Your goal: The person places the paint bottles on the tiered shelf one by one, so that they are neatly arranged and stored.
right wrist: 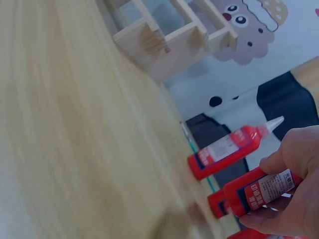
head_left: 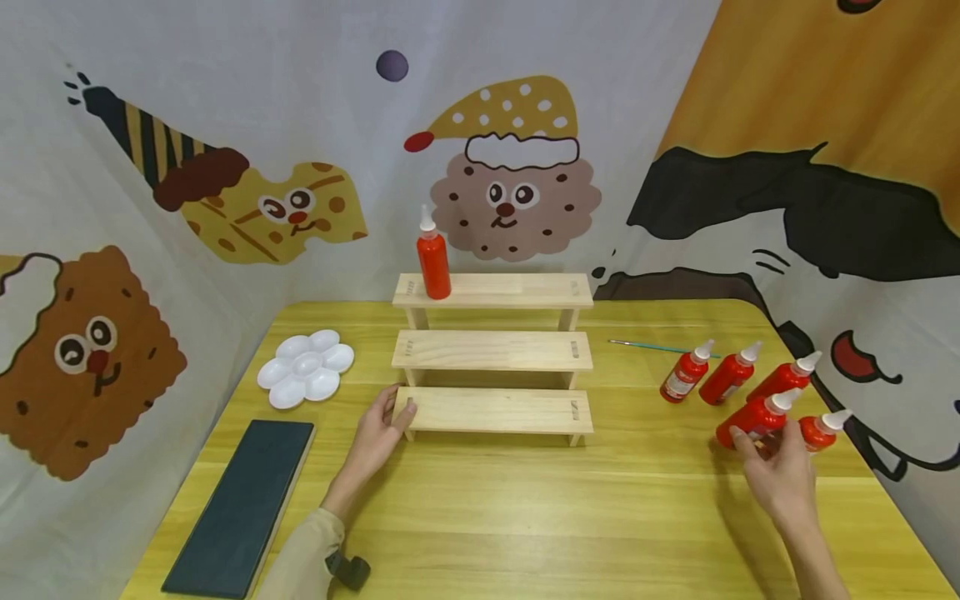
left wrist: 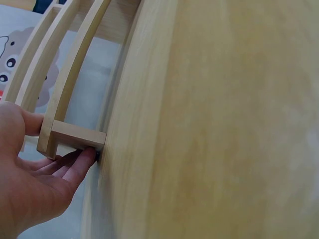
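Observation:
A three-step wooden display rack (head_left: 495,350) stands at the middle of the table. My left hand (head_left: 375,433) grips the left end of its lowest step, thumb on top and fingers against the side support (left wrist: 77,135). On the top step, at the left, one red squeeze bottle (head_left: 434,265) with a white nozzle stands upright. My right hand (head_left: 783,479) holds another red squeeze bottle (right wrist: 259,191), tilted, its printed label partly covered by the fingers. Several more red bottles (head_left: 682,377) stand close together around that hand at the table's right side.
A thin teal paintbrush (head_left: 652,346) lies behind the bottles. To the left are a white flower-shaped paint palette (head_left: 306,367) and, nearer, a dark flat rectangular board (head_left: 243,504). A cartoon-printed cloth (head_left: 300,83) hangs behind the table (head_left: 525,517).

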`<state>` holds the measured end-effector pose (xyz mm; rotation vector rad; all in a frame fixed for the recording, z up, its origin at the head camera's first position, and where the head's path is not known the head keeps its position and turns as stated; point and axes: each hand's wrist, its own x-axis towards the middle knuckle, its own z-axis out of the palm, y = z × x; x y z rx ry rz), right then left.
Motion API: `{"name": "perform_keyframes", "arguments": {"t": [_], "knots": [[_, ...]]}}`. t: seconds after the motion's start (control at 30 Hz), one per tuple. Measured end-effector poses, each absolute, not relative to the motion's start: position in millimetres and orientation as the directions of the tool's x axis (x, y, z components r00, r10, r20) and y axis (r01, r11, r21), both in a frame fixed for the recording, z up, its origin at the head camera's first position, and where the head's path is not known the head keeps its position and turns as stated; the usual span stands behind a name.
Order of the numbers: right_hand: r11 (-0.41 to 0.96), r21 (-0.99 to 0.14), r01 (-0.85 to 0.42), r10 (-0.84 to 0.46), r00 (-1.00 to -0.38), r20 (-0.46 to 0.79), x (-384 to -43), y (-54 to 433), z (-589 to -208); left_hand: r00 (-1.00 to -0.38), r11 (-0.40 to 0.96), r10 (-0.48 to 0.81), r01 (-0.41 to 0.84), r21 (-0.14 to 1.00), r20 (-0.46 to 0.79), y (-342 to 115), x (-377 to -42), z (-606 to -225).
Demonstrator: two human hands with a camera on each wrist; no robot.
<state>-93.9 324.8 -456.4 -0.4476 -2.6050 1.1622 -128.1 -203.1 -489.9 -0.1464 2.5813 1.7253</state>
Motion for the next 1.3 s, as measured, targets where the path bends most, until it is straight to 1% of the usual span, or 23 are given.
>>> {"name": "perform_keyframes", "arguments": {"t": [0.27,0.37,0.53,0.67,0.87,0.97,1.13,1.3], "knots": [[0.645,-0.759,0.089,0.309,-0.939,0.153,-100,310,-429,-0.995,0.381,-0.06,-0.097,0.919,-0.081,-203,-128,-490],[0.651,-0.759,0.011,0.256,-0.945,0.205,-104,301,-417,-0.995,0.387,-0.057,-0.096,0.917,-0.08,-204,-128,-489],[0.656,-0.745,-0.12,0.182,-0.933,0.31,-114,283,-397,-0.995,0.4,-0.054,-0.094,0.912,-0.078,-204,-127,-488],[0.665,-0.719,-0.2,0.119,-0.923,0.366,-124,268,-383,-0.995,0.401,-0.052,-0.094,0.911,-0.079,-203,-127,-488],[0.608,-0.724,-0.325,0.02,-0.906,0.423,-147,242,-361,-0.995,0.402,-0.051,-0.094,0.911,-0.081,-204,-127,-488],[0.583,-0.73,-0.355,-0.006,-0.901,0.434,-163,227,-352,-0.996,0.406,-0.05,-0.093,0.909,-0.08,-205,-130,-489],[0.54,-0.756,-0.37,-0.045,-0.909,0.414,-190,200,-338,-0.996,0.41,-0.05,-0.09,0.908,-0.076,-206,-131,-486],[0.508,-0.767,-0.393,-0.113,-0.913,0.393,-213,170,-331,-0.995,0.42,-0.064,-0.098,0.902,-0.078,-203,-125,-487]]}}
